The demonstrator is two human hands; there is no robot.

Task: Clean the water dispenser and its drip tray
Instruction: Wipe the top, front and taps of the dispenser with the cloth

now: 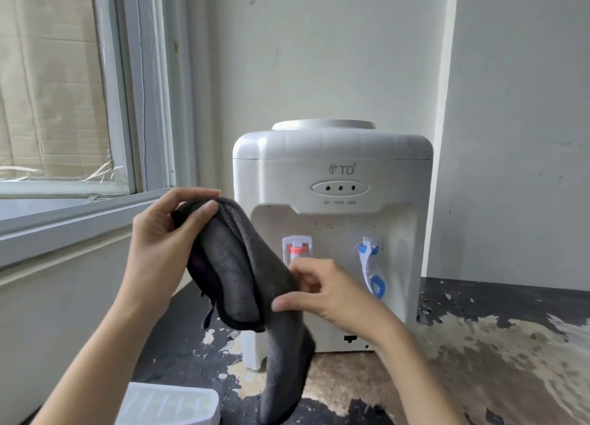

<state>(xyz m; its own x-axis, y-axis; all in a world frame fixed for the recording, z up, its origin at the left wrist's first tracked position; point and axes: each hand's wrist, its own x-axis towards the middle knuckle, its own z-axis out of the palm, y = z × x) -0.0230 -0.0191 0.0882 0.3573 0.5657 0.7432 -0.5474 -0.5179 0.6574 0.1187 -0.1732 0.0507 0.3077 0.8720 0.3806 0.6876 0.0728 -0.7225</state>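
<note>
A white tabletop water dispenser [335, 169] stands against the wall, with a red tap [297, 249] and a blue tap [370, 265] on its front. In front of it hangs a dark grey cloth [242, 265]. My left hand [162, 236] grips the cloth's top fold. My right hand [322, 293] pinches the cloth's lower right edge between thumb and fingers. The white ribbed drip tray [169, 405] lies detached on the table at the bottom left. The dispenser's lower front is partly hidden by the cloth and my right hand.
The table top [479, 361] is dark with worn, peeling patches. A window [64, 105] and its sill run along the left. White walls close in behind and to the right of the dispenser.
</note>
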